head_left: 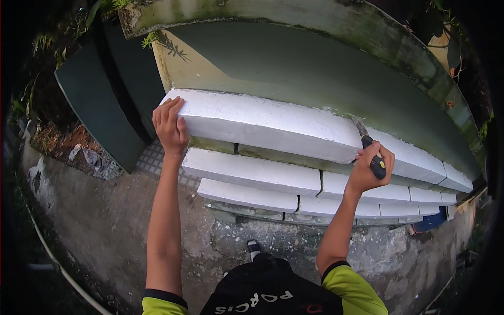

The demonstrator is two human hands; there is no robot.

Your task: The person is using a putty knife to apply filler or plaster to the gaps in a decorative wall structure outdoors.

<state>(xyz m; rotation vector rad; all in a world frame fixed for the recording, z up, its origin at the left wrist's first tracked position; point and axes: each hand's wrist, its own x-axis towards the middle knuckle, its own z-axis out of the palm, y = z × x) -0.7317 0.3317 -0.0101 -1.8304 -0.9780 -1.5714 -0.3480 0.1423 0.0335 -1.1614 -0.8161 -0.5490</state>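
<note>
Long white rectangular block (262, 114) sits on top tier, rear edge along flat dark-green wall (294, 68). L hand (170, 128): grip part-open, resting on block's L end. R hand (370, 170): grip closed round black-and-yellow-handled metal scraper (367, 142), blade nr rear edge, R end. Open room out front, over lower white block rows (247, 169).

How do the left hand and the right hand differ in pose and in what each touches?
The left hand rests on the left end of a white block, while the right hand grips a dark-handled tool. The left hand's fingers reach over the block; the right hand's curl around the handle. Both are bare.
</note>
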